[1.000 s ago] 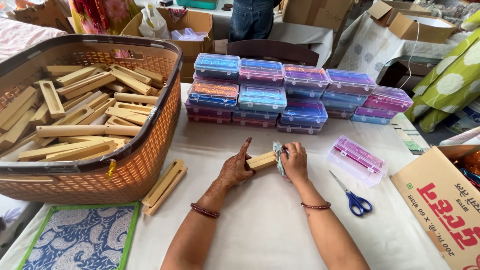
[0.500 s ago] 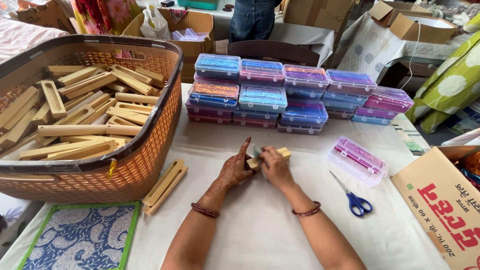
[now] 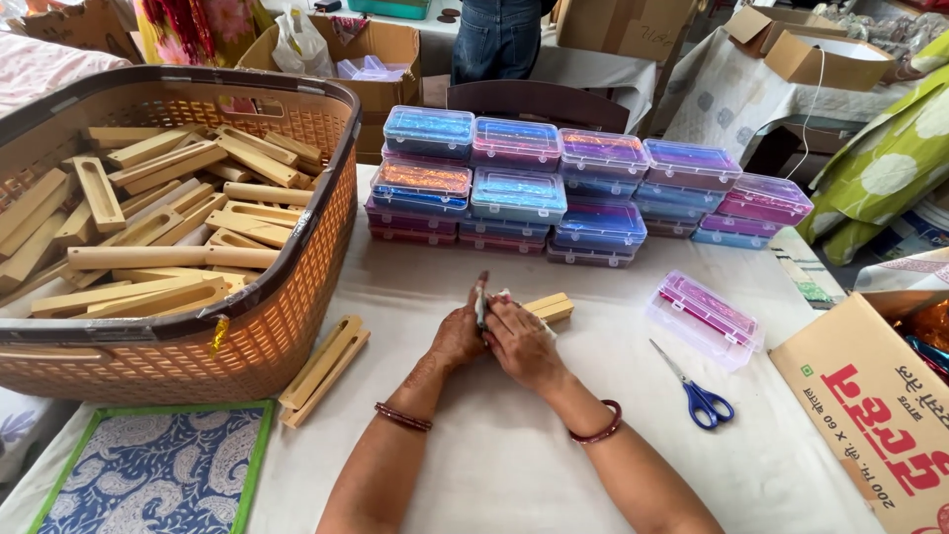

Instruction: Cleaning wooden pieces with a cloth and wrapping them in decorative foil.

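Both hands met over the white table [image 3: 474, 475]: the left hand [image 3: 460, 334] and right hand [image 3: 521, 341] had fingers clamped together on a small wooden block [image 3: 547, 308], near the orange basket [image 3: 267, 326] and blue-handled scissors [image 3: 697, 391].

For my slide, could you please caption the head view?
Both hands, left and right, grip a wooden block on a white table, beside a basket of wooden pieces.
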